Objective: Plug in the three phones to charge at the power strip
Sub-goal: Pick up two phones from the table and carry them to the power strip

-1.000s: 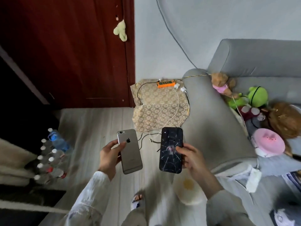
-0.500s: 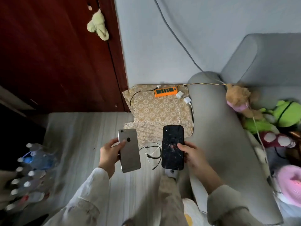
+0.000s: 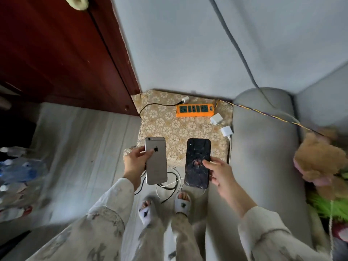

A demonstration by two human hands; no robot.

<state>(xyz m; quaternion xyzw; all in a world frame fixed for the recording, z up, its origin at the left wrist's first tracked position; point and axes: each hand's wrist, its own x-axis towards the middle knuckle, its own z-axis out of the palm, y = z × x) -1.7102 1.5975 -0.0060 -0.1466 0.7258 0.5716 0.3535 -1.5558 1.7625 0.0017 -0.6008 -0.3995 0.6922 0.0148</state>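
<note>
My left hand (image 3: 134, 163) grips a silver phone (image 3: 156, 160), back side up. My right hand (image 3: 219, 171) holds a black phone (image 3: 197, 162) with a cracked surface. Both phones hover above the near edge of a floral-patterned mat (image 3: 169, 129). An orange power strip (image 3: 194, 110) lies at the far end of the mat by the wall. Two white charger bricks (image 3: 216, 118) (image 3: 227, 131) lie to its right, and a third white plug (image 3: 185, 99) sits just behind it. White and black cables (image 3: 169, 182) are tangled on the floor under the phones.
A dark red door (image 3: 62, 53) stands at left. The grey sofa arm (image 3: 263, 147) runs along the right, with plush toys (image 3: 320, 159) beyond it. Water bottles (image 3: 17, 166) lie blurred at the far left. My slippered feet (image 3: 163, 204) stand on the wooden floor.
I have walked closer to the mat and power strip, which now fill more of the view. Both hands still hold their phones the same way.
</note>
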